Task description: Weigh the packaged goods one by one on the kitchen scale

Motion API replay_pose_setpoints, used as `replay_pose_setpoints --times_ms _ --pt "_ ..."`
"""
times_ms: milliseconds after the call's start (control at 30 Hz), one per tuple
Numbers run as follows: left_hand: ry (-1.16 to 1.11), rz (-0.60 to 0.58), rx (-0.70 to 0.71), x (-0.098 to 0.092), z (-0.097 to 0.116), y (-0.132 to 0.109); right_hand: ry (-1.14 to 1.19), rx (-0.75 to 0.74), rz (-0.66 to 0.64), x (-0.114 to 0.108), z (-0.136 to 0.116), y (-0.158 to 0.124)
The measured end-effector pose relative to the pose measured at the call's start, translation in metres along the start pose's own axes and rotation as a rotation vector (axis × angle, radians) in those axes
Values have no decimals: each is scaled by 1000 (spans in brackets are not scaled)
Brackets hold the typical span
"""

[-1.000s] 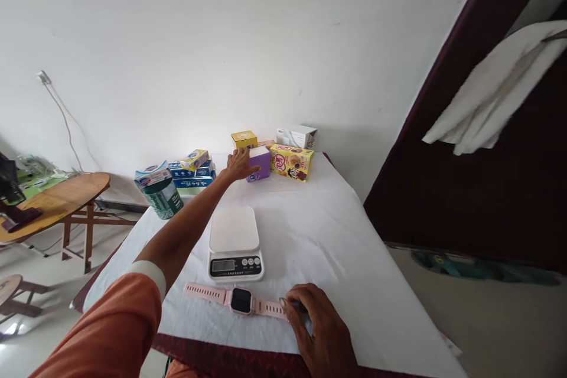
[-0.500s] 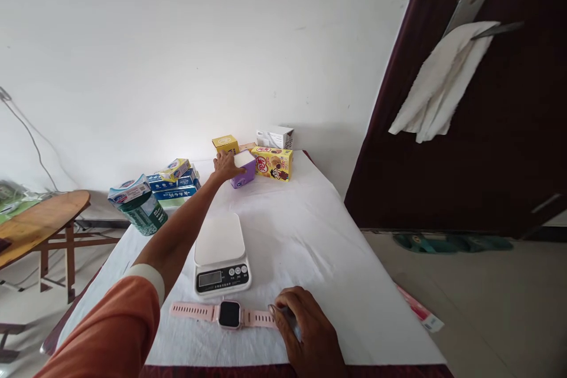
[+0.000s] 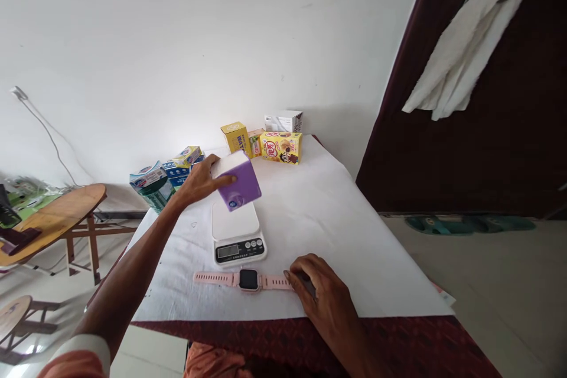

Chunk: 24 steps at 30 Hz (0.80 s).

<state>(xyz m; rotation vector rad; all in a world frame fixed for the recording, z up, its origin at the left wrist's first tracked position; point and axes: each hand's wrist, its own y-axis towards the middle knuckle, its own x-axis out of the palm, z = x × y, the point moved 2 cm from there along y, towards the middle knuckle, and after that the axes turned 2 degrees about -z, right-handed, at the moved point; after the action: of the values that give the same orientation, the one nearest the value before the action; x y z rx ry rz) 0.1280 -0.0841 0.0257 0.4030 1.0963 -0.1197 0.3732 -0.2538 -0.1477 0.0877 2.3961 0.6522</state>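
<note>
My left hand (image 3: 204,182) is closed around a purple box (image 3: 241,186) with a pale top, fingers on the far side and thumb on the near side. Tilted, the box hangs above the back part of a white digital kitchen scale (image 3: 235,225). In front of the scale lies a smartwatch (image 3: 248,279) with a pink strap, stretched out flat on the cloth. At the right end of the strap, my right hand (image 3: 325,289) rests on the table with curled fingers, the thumb and fingertips on the strap's tip, which they partly cover.
At the back stand a yellow box (image 3: 235,138), a yellow snack box (image 3: 282,147) and a white box (image 3: 284,121). Several boxes and a green container (image 3: 160,193) sit at the left. A white cloth (image 3: 354,248) covers the table; a wooden side table (image 3: 66,212) stands beyond it.
My left hand has lifted the purple box from among the back boxes and brought it nearer, above the scale. My right hand stays at the strap's end. The view has shifted.
</note>
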Motion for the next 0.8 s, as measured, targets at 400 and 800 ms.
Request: replay_pose_setpoints --times_ms 400,800 --pt "-90 13 111 13 -5 -72 42 18 -19 -2 1 3" --pt "-62 165 110 29 -13 -79 -4 -23 -7 0 12 2"
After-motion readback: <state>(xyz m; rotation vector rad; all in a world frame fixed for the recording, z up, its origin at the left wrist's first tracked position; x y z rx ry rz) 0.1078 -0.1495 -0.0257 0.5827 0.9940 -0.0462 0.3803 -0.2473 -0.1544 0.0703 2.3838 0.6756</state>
